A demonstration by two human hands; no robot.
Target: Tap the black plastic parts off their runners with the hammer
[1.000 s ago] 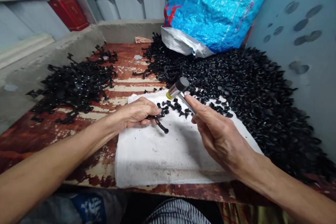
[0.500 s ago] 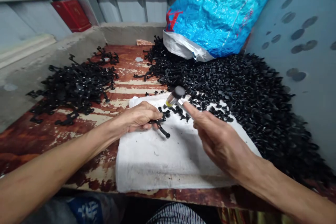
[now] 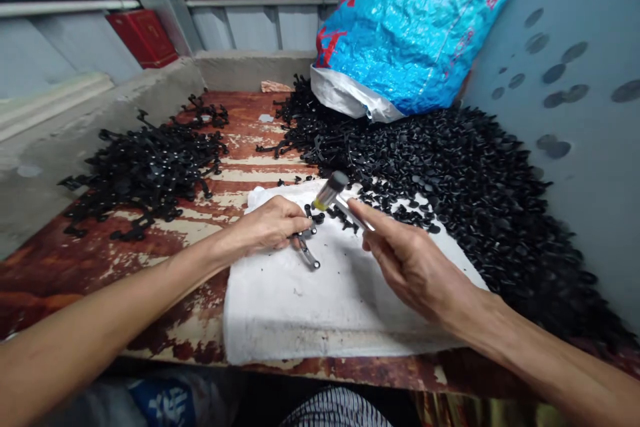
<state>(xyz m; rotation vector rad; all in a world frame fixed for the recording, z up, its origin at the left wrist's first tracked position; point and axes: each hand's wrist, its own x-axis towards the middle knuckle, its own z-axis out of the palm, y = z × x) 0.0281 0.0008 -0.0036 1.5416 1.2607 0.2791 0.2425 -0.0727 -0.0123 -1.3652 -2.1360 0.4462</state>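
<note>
Between the thumb and fingers of my left hand [image 3: 273, 225] is a black branched plastic part [image 3: 309, 255], held over a folded white cloth [image 3: 280, 320]. One arm of it points toward me; the rest is partly hidden by my fingers. My right hand [image 3: 407, 250] is wrapped round the metal handle of a small mallet [image 3: 330, 191]. This mallet has a black face on top and a yellowish lower end, close above the far end of the part. Small black caps [image 3: 345, 219] lie on the cloth just beyond.
A large heap of black round caps [image 3: 475, 200] covers the right side. Black branched parts [image 3: 155, 167] are piled at the left on the worn red-brown table [image 3: 190, 307]. A blue sack [image 3: 410, 33] leans at the back, near a red box [image 3: 143, 37] on a ledge.
The branched part has turned in my left hand, and its lower arm now shows a lighter, shiny side. The mallet has tilted slightly, showing more of its handle. The whole view has shifted a little.
</note>
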